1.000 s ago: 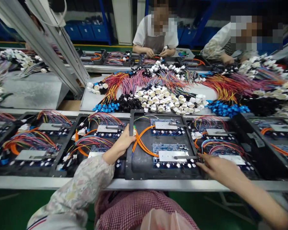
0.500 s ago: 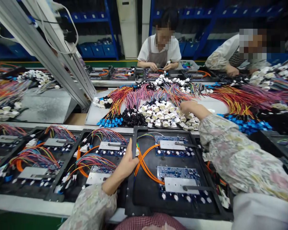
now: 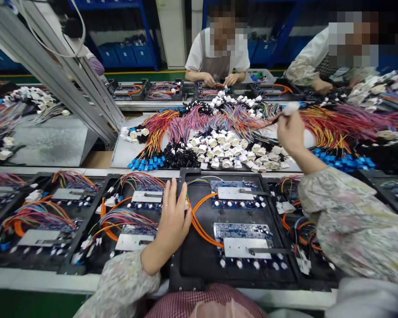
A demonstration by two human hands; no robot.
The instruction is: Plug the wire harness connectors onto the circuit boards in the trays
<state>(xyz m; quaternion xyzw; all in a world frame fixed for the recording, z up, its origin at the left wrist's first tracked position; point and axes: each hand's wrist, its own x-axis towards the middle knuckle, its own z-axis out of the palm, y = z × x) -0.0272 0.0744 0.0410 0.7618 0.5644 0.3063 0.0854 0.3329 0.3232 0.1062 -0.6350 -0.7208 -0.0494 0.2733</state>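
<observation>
My left hand point(image 3: 173, 219) lies with outstretched fingers over the left rim of a black tray point(image 3: 199, 265) in front of me. Two blue circuit boards, each with a metal plate point(image 3: 247, 247), sit in this tray, and orange cables point(image 3: 199, 221) loop at its left side. Above the harness pile, my right hand point(image 3: 291, 132) is closed on a wire harness point(image 3: 274, 119). A white connector point(image 3: 291, 108) shows at the top of the fingers, and the wires trail left towards the pile. The part inside the fist is hidden.
White connectors point(image 3: 219, 148) and blue connectors point(image 3: 149, 163) lie at the front of the pile. Neighbouring trays point(image 3: 99, 260) hold wired boards. A slanted metal post point(image 3: 82, 84) rises at left. Across the bench, a person point(image 3: 215, 57) handles wires; another leans in at right.
My right hand has moved right and up from the white connectors, drawing a harness along. My left hand's grip on the tray rim has loosened into spread fingers. The view has shifted slightly.
</observation>
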